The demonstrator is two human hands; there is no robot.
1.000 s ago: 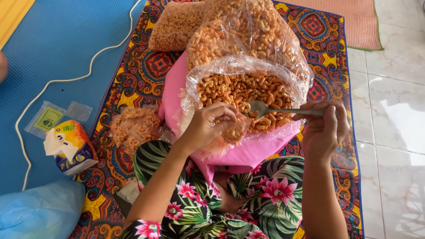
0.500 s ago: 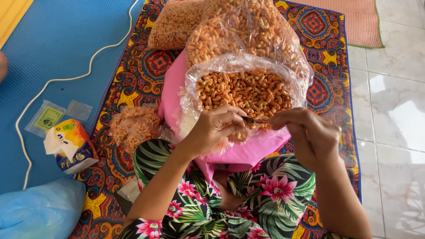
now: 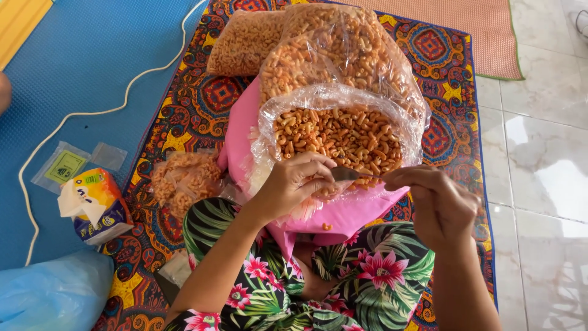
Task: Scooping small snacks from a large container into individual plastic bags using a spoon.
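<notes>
The left hand [image 3: 293, 184] pinched the mouth of a small clear bag [image 3: 318, 195], fingers curled around its rim, at the near edge of the large open bag of orange macaroni snacks [image 3: 340, 135]. The right hand [image 3: 436, 199] gripped the handle of a metal spoon [image 3: 349, 175], fingers closed, with the bowl tilted over the small bag's opening. The large bag rested on a pink cloth [image 3: 343, 214] in the person's lap. One loose piece [image 3: 326, 227] lay on that cloth.

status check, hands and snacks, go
Left hand pinching small clear bag. Right hand holding metal spoon at it. Orange macaroni snacks below. Nothing blocking.
</notes>
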